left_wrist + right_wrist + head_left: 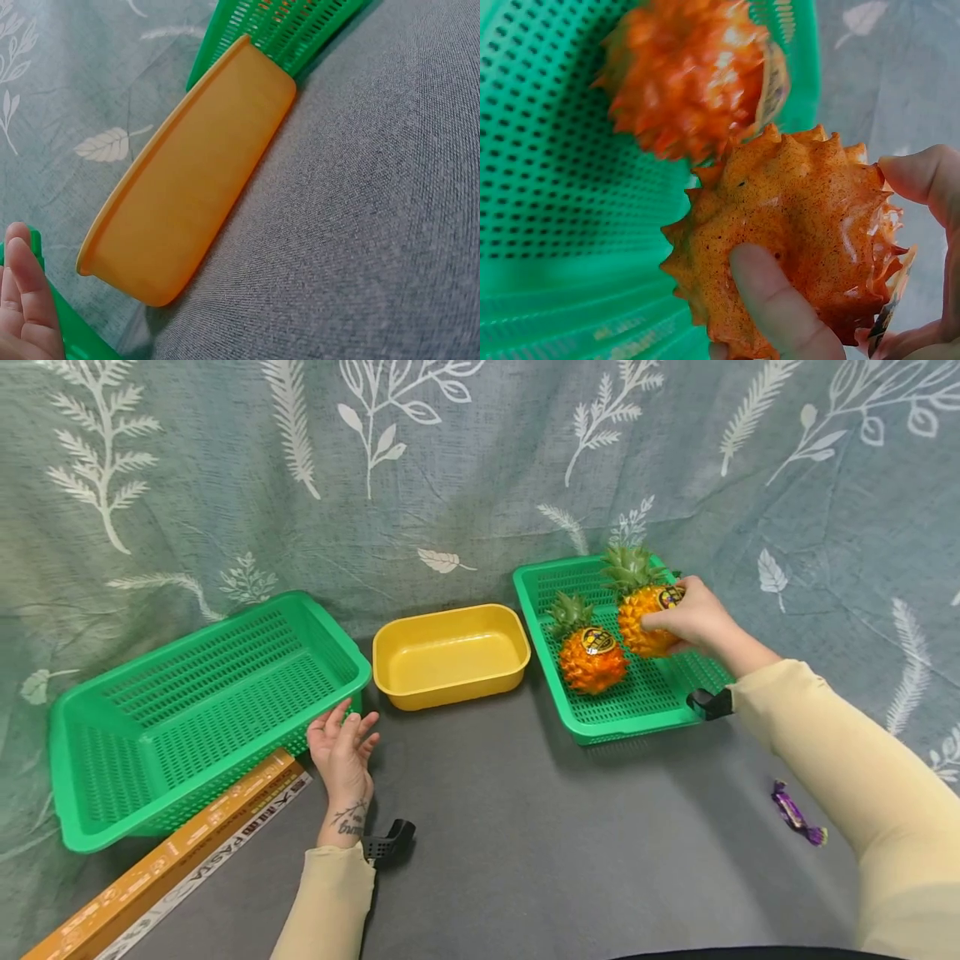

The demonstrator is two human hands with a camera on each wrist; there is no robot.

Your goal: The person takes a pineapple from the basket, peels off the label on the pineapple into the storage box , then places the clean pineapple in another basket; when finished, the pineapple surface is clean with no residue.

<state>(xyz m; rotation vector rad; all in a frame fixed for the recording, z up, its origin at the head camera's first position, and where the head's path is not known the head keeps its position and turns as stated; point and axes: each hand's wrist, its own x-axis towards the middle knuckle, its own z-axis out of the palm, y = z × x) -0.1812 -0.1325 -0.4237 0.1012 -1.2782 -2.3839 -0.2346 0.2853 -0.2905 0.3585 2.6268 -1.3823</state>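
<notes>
My right hand (703,618) grips a small orange pineapple (637,614) with a green crown and a dark label. It holds this fruit over the right green basket (600,728), toward its back right. In the right wrist view, the thumb and fingers spread around the held pineapple's (802,202) spiny skin. Another pineapple (588,664), redder and also labelled, lies inside that basket on the left. My left hand (345,752) holds nothing, its fingers loosely bent beside the near right corner of the left green basket (225,763).
Between the baskets stands a yellow tub (450,687). A long orange pasta box (172,852) lies along the left basket's front side. A purple wrapped candy (793,811) is on the grey tabletop (510,835) at right. Behind everything hangs a leaf-patterned curtain (480,468).
</notes>
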